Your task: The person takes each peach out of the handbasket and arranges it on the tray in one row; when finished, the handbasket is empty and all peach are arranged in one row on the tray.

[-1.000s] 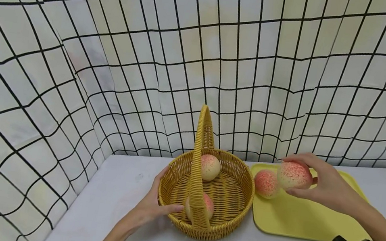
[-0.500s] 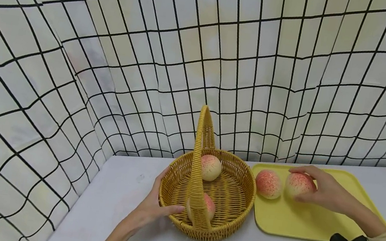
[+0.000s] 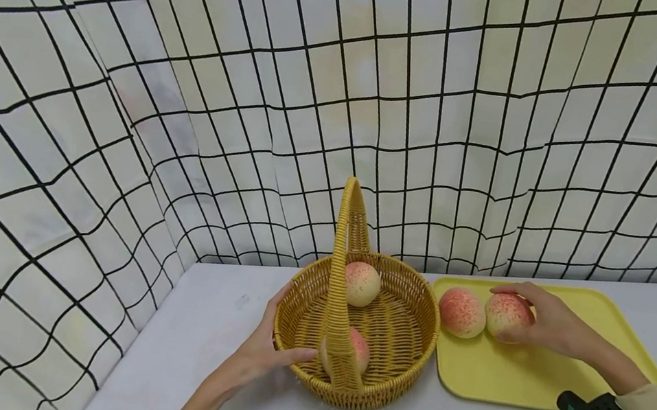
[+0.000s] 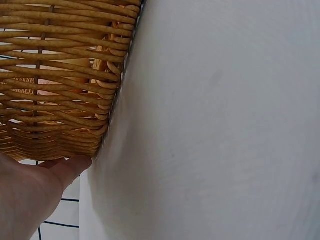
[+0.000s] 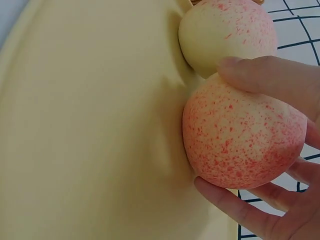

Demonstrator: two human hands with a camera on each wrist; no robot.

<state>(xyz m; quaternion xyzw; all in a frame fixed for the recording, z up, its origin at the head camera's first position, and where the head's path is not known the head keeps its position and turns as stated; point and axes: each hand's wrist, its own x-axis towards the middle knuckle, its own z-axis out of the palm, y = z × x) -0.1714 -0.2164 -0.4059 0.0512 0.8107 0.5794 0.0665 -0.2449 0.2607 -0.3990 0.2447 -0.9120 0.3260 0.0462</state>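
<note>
Left hand [image 3: 260, 347] grips basket [image 3: 393, 342]; right hand [image 3: 551, 323] grasps 1 peach [image 5: 240, 137] right of basket. Peach likely light, firm; hold round sides.

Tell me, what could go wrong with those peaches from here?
The peach in the right hand sits close beside another peach, and might knock it rolling across the tray. The tall handle arches over the basket, so a peach going in could bump it. If the left hand jolts the basket, the peaches inside may roll.
</note>
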